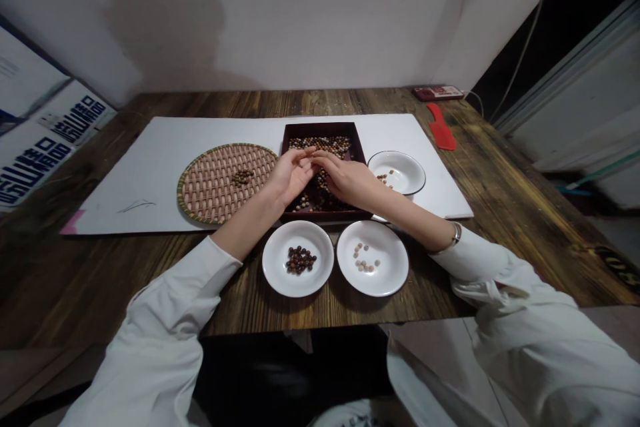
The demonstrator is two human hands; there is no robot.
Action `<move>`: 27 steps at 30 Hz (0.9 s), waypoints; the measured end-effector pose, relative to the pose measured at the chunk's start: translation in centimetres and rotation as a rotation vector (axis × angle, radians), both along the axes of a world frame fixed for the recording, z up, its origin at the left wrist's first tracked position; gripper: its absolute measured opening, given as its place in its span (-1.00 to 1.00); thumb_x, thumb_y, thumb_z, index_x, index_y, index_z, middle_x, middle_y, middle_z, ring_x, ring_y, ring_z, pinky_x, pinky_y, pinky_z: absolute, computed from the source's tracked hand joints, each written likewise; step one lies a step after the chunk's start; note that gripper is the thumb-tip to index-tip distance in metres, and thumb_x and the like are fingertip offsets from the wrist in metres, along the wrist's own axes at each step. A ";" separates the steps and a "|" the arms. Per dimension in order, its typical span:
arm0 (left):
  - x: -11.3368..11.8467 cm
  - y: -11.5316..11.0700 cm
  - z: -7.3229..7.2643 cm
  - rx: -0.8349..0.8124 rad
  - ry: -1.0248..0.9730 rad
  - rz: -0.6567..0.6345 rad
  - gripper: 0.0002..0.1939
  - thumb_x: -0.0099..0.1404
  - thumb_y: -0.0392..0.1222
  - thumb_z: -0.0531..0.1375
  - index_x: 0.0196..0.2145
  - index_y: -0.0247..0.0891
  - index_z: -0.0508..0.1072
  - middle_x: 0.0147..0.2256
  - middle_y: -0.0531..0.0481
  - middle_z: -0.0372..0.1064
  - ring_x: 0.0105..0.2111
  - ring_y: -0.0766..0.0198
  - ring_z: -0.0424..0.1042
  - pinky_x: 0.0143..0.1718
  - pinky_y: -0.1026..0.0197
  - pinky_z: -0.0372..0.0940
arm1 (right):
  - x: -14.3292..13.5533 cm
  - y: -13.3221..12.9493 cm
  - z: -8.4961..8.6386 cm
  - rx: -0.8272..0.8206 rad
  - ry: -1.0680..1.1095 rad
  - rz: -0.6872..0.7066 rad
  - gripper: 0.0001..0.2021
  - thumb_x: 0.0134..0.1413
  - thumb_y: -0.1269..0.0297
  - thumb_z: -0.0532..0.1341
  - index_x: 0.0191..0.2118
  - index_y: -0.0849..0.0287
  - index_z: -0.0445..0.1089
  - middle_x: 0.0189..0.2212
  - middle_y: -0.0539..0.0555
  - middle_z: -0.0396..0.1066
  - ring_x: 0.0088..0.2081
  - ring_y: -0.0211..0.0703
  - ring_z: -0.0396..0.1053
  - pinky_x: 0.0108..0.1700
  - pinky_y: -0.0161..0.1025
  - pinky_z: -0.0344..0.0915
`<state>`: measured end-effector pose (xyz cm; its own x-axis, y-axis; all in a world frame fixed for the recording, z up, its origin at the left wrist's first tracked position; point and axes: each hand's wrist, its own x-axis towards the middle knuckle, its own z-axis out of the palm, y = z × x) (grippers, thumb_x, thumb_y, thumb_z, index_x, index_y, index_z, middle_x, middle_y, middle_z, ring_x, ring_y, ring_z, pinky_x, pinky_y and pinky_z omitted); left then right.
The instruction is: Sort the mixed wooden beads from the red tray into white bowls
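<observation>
My left hand (294, 175) is over the left part of a dark red box (359, 140), palm up with its fingers loosely curled. My right hand (345, 177) is palm down beside it, its fingertips meeting the left fingers; whatever lies between them is hidden. Mixed brown, yellow and pale beads (325, 144) are spread inside the box below both hands. Left of the box, a woven tray (207, 177) bears a small pile of brownish beads (243, 177).
Near the front edge, one white bowl (298, 285) holds dark red beads and another (373, 285) pale beads. A third bowl (413, 177) with brown beads is behind my right forearm. A red comb-like tool (443, 133) and a phone (439, 93) lie at the back right.
</observation>
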<state>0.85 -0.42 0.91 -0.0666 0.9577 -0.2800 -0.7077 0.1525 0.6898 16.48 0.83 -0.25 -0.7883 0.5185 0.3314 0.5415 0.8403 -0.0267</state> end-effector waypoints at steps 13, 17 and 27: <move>-0.1 0.1 -0.2 0.014 -0.020 -0.015 -0.77 0.24 -0.46 -0.03 -0.40 -0.39 0.40 -0.46 -0.06 0.44 -0.35 0.37 0.47 -0.11 0.31 0.37 | 0.0 -0.1 0.1 0.005 0.071 -0.062 -0.46 0.12 0.49 -0.04 0.25 0.36 0.02 0.19 0.30 0.21 0.01 0.00 0.34 -0.16 -0.15 0.35; -0.1 0.0 -0.1 0.005 -0.014 0.015 -0.80 0.24 -0.46 -0.03 -0.38 -0.40 0.38 -0.42 -0.08 0.44 -0.31 0.36 0.49 -0.05 0.31 0.35 | 0.0 -0.3 0.3 0.005 -0.007 -0.082 -0.51 0.17 0.46 -0.05 0.23 0.35 0.08 0.25 0.32 0.12 -0.02 0.01 0.36 -0.20 -0.15 0.34; -0.2 -0.1 -0.3 0.015 0.004 0.039 -0.79 0.23 -0.45 -0.02 -0.29 -0.37 0.38 -0.27 -0.17 0.47 -0.04 0.25 0.47 0.03 0.25 0.35 | 0.2 0.2 -0.2 0.003 -0.021 -0.141 -0.49 0.16 0.46 -0.01 0.24 0.37 0.06 0.23 0.35 0.10 0.08 0.08 0.23 -0.06 -0.09 0.29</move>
<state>0.63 -0.49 0.65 -0.1050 0.9584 -0.2653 -0.7104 0.1144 0.6944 16.65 1.03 -0.44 -0.7142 0.6237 0.3177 0.6548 0.7557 -0.0117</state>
